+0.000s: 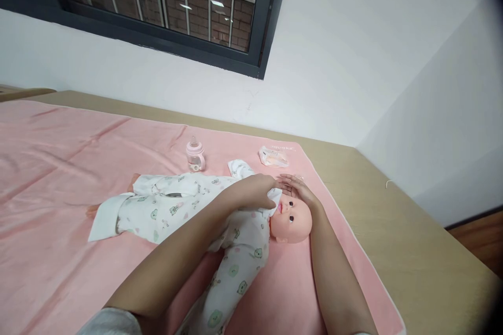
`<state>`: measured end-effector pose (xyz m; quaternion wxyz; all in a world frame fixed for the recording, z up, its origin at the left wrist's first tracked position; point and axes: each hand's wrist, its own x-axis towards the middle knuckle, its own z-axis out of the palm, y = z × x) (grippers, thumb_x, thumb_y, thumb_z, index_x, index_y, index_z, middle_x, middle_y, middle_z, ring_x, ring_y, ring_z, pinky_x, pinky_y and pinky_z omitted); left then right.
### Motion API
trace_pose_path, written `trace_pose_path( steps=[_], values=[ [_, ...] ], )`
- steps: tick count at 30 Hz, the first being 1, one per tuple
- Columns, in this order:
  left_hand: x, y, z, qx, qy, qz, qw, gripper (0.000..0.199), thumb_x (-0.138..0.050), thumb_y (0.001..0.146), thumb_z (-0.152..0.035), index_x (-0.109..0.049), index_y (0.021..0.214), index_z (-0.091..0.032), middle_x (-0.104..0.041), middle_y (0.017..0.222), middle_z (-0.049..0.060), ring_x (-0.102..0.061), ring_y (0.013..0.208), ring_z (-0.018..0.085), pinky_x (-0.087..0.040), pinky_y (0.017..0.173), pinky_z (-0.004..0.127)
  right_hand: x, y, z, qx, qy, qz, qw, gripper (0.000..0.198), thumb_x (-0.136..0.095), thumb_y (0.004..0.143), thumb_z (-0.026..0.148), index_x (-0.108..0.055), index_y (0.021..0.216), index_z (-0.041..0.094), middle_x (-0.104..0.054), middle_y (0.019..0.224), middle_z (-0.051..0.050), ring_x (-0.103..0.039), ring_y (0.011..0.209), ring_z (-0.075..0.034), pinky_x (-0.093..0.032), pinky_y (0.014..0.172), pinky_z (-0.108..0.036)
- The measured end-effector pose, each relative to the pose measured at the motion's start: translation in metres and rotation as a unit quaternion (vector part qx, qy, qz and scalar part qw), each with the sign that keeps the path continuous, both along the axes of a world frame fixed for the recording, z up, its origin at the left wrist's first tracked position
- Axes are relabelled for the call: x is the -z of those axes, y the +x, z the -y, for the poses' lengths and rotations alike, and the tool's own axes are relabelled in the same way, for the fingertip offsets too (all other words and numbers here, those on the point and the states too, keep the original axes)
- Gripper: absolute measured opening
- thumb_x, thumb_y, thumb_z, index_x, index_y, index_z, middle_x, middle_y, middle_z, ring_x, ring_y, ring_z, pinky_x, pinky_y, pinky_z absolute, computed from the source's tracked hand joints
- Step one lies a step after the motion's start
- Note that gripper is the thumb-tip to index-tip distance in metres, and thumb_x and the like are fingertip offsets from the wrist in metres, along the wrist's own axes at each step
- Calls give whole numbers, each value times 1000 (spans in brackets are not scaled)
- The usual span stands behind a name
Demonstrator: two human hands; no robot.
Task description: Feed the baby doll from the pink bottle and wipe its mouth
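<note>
A baby doll [296, 222] lies on its back, its head to the right. It wears a white outfit [241, 251] printed with green and pink animals. My left hand [257, 191] reaches across the chest to the neck, with the thumb against a white cloth edge [276, 199] at the chin, seemingly the collar; its other fingers are mostly hidden. My right hand [298, 187] curves around the far side of the head, fingers stretched toward the left hand. Whether the right fingertips touch the cloth is hard to see.
A pink blanket [51, 167] covers much of the wooden surface [353, 188]. Beyond the doll stand a pink-lidded baby bottle [195, 156] and a clear plastic packet [274, 157]. A white wall [314, 63] and a barred window [196, 5] are behind.
</note>
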<state>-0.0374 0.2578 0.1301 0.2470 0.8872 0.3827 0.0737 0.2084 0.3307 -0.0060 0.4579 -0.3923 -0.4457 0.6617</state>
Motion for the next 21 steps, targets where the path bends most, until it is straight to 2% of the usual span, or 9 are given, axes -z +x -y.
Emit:
trace_pose_path(
  steps=[11, 21],
  values=[
    [-1, -1, 2, 9, 3, 42, 999, 11, -52, 66, -16, -43, 70, -21, -50, 65, -3, -49, 61, 15, -30, 51, 26, 4, 2, -4, -9, 5, -2, 1000, 33, -74, 75, 28, -66, 107, 21, -74, 104, -7, -69, 96, -18, -54, 90, -31],
    [6, 2, -2, -10, 25, 58, 998, 21, -53, 68, -16, -34, 61, -20, -42, 57, -3, -42, 56, 14, -25, 48, 27, 4, 2, -5, -4, 7, 9, 1000, 33, -73, 75, 28, -66, 106, 21, -73, 103, -7, -69, 96, -19, -55, 87, -31]
  ],
)
